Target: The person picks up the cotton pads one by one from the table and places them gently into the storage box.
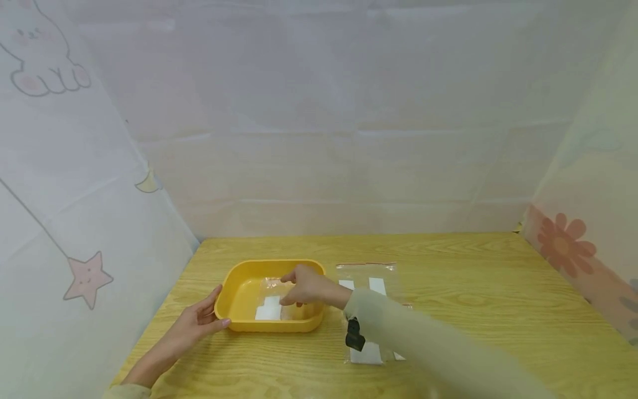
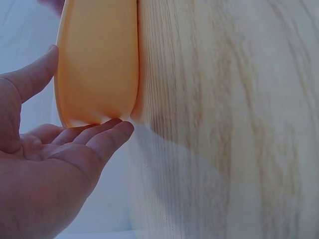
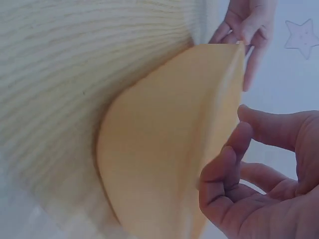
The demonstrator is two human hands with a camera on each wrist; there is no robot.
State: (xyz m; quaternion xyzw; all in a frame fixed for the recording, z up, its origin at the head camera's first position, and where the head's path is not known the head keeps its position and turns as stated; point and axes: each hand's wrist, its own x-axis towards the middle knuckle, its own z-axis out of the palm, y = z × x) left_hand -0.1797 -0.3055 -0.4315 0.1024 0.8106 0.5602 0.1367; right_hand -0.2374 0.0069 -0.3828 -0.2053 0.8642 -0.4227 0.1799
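A yellow basin stands on the table's left half. My left hand holds its left end, thumb at the front corner and fingers against the end wall; the left wrist view shows the fingers touching the basin's wall. Inside the basin lies a clear zip bag with white pieces in it. Over the basin's right part my right hand reaches in above the bag, thumb and forefinger apart. Its fingers are loosely bent in the right wrist view, with nothing visible between them.
Right of the basin, clear zip bags with white pieces lie on the wooden table, partly hidden under the right sleeve. A dark device sits at the right wrist. Pale printed sheets enclose the table's back and sides.
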